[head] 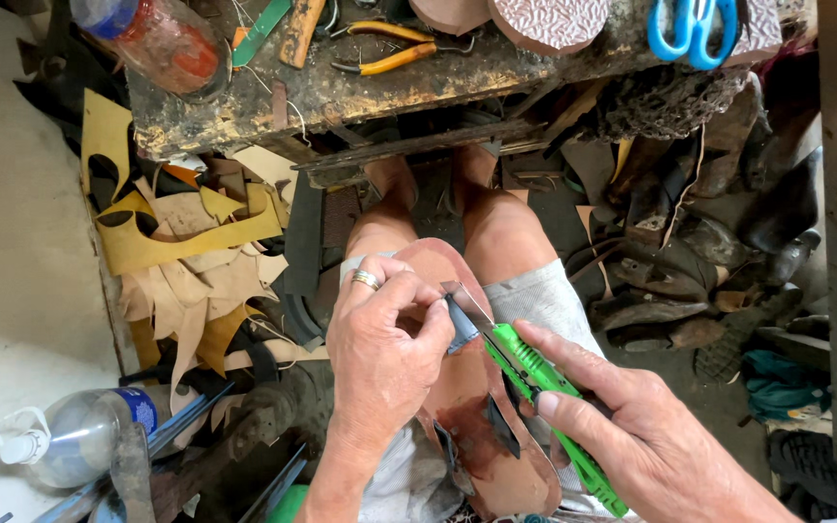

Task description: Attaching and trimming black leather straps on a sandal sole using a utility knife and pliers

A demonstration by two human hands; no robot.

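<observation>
A: Why is the left hand (pixel 380 363) bunched up like that?

B: It's pinching a strap against the brown sandal sole (pixel 481 426) on the lap, steadying it so the blade meets it firmly. The right hand (pixel 646 441) is closed round a green utility knife (pixel 535 378), index finger laid along its back, seemingly for control.

A: And around them?

B: Leather scraps (pixel 181 261) heaped on the left, a plastic bottle (pixel 75 436) below them. Ahead, a grimy workbench (pixel 389 92) with yellow-handled pliers (pixel 389 44) and blue scissors (pixel 695 29). Old shoes (pixel 690 281) crowd the right; nothing blocks the hands.
</observation>
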